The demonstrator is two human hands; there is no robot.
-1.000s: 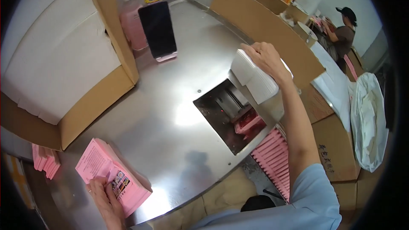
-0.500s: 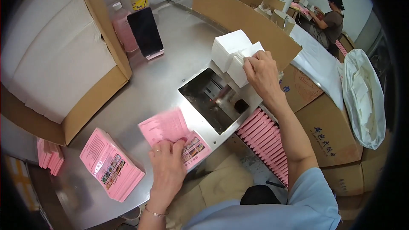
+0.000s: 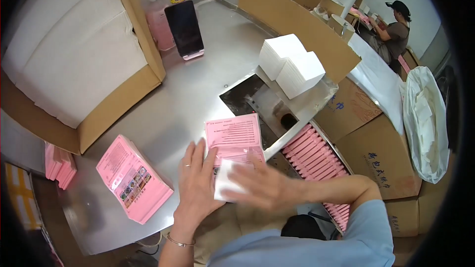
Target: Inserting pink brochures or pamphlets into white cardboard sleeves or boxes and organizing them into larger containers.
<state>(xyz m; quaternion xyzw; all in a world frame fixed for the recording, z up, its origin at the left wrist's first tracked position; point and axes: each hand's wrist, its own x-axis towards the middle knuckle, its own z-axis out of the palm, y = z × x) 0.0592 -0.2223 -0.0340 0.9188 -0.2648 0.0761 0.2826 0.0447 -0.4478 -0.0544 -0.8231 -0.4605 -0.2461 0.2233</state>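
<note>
A pink printed plastic pouch (image 3: 232, 131) lies on the steel table's near edge, its upper flap spread beside the cut-out. My left hand (image 3: 195, 180) rests against its left side, fingers stretched and apart. My right hand (image 3: 269, 185), smeared by motion, has a folded white paper tissue (image 3: 227, 180) over the pouch's lower part. Its fingers lie on the tissue's right side, and the hand hides some of the pouch. A thick stack of the same pink pouches (image 3: 133, 180) sits to the left. Stacks of folded white tissues (image 3: 299, 74) stand beyond the cut-out.
The rectangular cut-out (image 3: 242, 96) opens in the steel table (image 3: 198, 89). A phone (image 3: 185, 29) stands at the back near bottles. Below right, a box holds rows of pink packets (image 3: 316, 153). Cardboard boxes (image 3: 378, 153) flank it. A co-worker (image 3: 396, 32) sits far right.
My right hand has come from the tissue stacks down to the pouch with a tissue. The pouch's flap, lifted and blurred before, now lies spread, and my left hand's fingers have straightened.
</note>
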